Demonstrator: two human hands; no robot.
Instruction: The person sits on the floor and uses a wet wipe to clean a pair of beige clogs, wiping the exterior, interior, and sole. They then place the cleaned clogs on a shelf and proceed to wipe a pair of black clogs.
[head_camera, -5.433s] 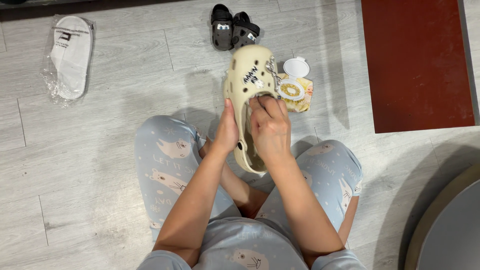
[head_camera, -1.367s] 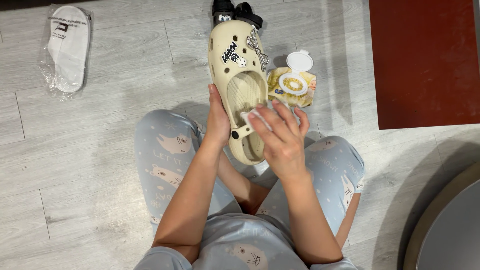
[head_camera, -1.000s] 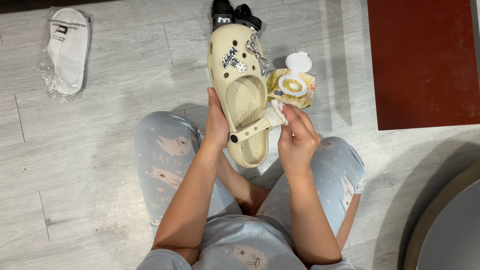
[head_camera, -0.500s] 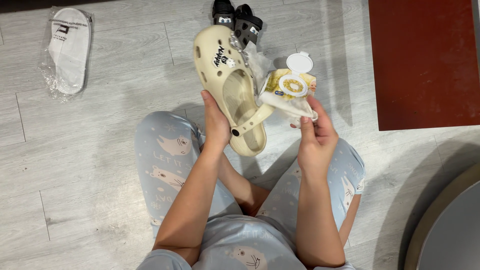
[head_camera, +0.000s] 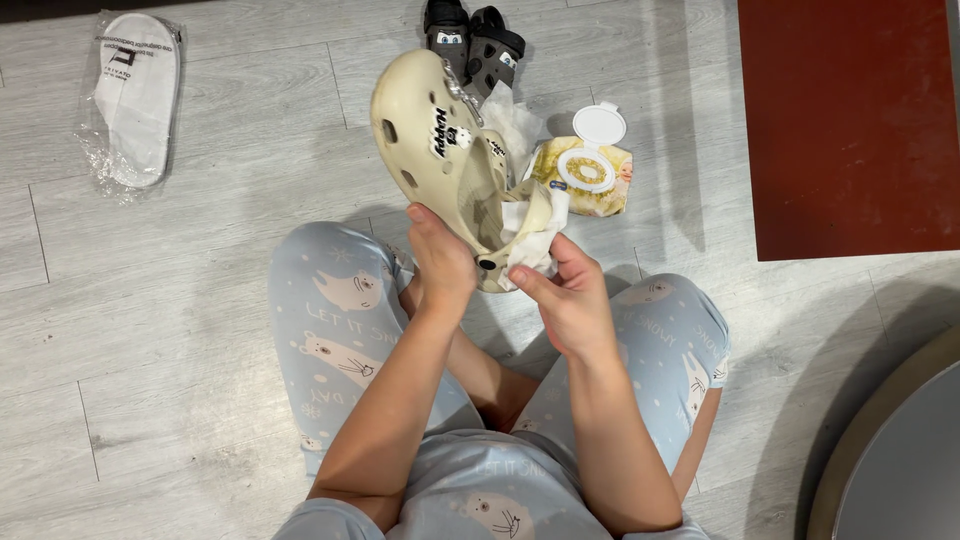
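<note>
My left hand (head_camera: 442, 262) grips a beige foam clog (head_camera: 432, 150) by its heel end, with the clog tilted onto its side and its charms facing left. My right hand (head_camera: 572, 298) pinches a white wet wipe (head_camera: 530, 232) against the clog's heel strap and inner edge. A crumpled used wipe (head_camera: 514, 118) lies on the floor just behind the clog. Beside it sits a yellow pack of wipes (head_camera: 585, 172) with its round white lid flipped open.
A pair of small black sandals (head_camera: 470, 42) stands at the top. A white slipper in clear plastic wrap (head_camera: 134, 92) lies at upper left. A dark red mat (head_camera: 845, 120) covers the upper right, and a round grey object (head_camera: 895, 460) sits at lower right. My legs in light blue pyjamas are crossed below.
The clog has rolled from sole-down onto its side and leaned left. My right hand moved the wipe off the strap, out to the right, then back onto the heel area.
</note>
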